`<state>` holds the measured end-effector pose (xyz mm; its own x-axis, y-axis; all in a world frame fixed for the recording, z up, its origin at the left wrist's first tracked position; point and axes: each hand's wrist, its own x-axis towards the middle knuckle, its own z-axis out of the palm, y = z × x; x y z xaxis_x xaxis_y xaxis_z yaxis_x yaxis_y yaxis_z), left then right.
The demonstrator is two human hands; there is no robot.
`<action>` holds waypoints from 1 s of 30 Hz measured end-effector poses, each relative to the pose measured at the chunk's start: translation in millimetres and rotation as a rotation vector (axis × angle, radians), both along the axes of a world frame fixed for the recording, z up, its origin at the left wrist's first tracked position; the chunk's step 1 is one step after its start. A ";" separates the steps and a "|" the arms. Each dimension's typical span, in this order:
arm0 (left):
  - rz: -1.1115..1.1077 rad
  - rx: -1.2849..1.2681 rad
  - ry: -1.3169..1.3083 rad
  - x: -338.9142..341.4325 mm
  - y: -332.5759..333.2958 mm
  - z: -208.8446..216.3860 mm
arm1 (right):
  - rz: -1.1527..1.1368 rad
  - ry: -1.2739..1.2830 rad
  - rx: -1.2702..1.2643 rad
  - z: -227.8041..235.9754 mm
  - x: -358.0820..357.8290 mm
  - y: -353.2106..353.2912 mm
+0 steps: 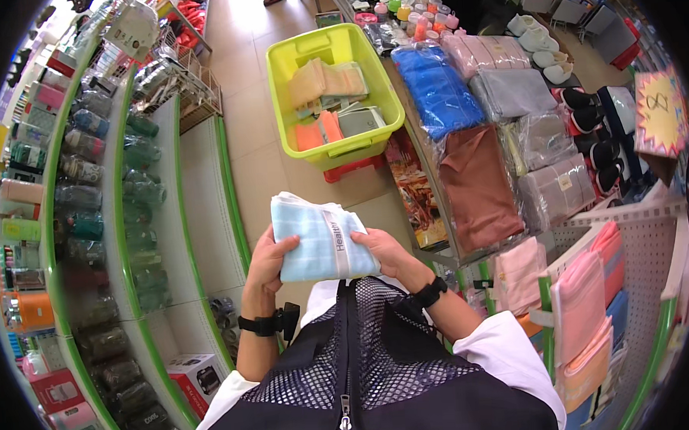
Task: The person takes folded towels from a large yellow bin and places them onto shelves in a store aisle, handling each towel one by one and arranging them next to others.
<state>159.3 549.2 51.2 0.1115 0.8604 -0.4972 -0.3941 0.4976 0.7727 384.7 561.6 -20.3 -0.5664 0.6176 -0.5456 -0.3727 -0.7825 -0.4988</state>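
Observation:
A folded light blue checked towel (pixel 309 244) with a pale paper band around it is held up in front of my body. My left hand (pixel 267 258) grips its left edge, thumb on top. On the opposite edge my right hand (pixel 383 249) holds it the same way, thumb near the band. The fingers beneath the towel are hidden. Beyond it stands a yellow-green plastic bin (pixel 284 136) with folded towels inside, among them peach towels (pixel 326 80), an orange towel (pixel 318 131) and a grey towel (pixel 361 121).
Shelves with green edges (pixel 185 223) on the left carry bottles and cups. To the right, a display table holds a blue bagged textile (pixel 437 89), a brown cloth (pixel 479 184) and slippers (pixel 542 45). Pink towels (pixel 579 304) hang near my right arm. A red stool (pixel 354 168) shows under the bin.

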 end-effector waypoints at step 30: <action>-0.296 -0.643 0.209 75.4 574.7 -345.6 | 0.179 -1.596 0.227 -222.4 21.0 577.3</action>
